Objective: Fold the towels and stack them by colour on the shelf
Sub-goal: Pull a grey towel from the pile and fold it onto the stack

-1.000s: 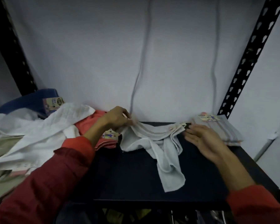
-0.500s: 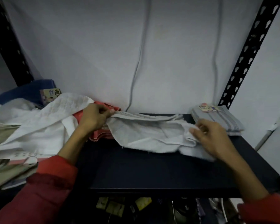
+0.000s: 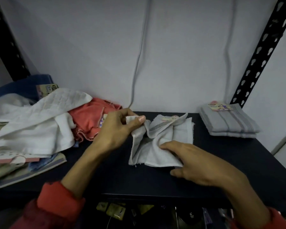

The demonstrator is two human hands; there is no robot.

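On the dark shelf (image 3: 238, 162), nearest its front edge, the right hand (image 3: 200, 164) presses loosely spread fingers onto the half-folded grey towel (image 3: 165, 146). Further in, the left hand (image 3: 117, 129) pinches the towel's left hem. Light and limp, it probably handles best by its corners. At the shelf's back right sits the grey stack (image 3: 228, 121).

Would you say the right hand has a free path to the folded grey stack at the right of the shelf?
Probably yes: the right hand rests on the grey towel, and only bare shelf lies between it and the folded stack.
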